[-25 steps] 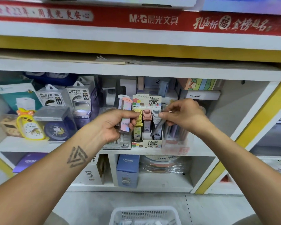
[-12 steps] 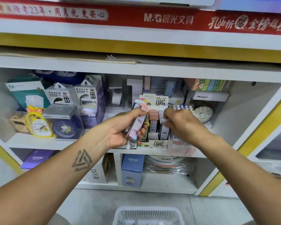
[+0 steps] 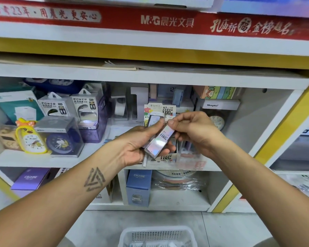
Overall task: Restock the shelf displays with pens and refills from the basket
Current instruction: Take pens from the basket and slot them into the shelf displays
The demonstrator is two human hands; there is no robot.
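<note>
My left hand [image 3: 137, 139] grips a small stack of flat pastel refill cases [image 3: 152, 122] in front of the middle shelf. My right hand [image 3: 196, 129] pinches the top end of the frontmost iridescent refill case [image 3: 159, 141], which lies tilted across my left fingers. Behind both hands stands the cardboard refill display box [image 3: 160, 108] marked 0.7 HB, mostly hidden. The white basket [image 3: 157, 236] sits on the floor at the bottom centre, its contents barely visible.
Power bank boxes [image 3: 82, 106], a yellow duck clock [image 3: 31, 138] and a blue boxed clock [image 3: 61, 139] fill the shelf's left side. A round clock [image 3: 217, 122] stands right of my hands. Blue and purple boxes [image 3: 138, 186] sit on the lower shelf.
My right hand left the display box and came over to the stack, taking hold of the front case. My left hand tilted the stack and drew it slightly toward me.
</note>
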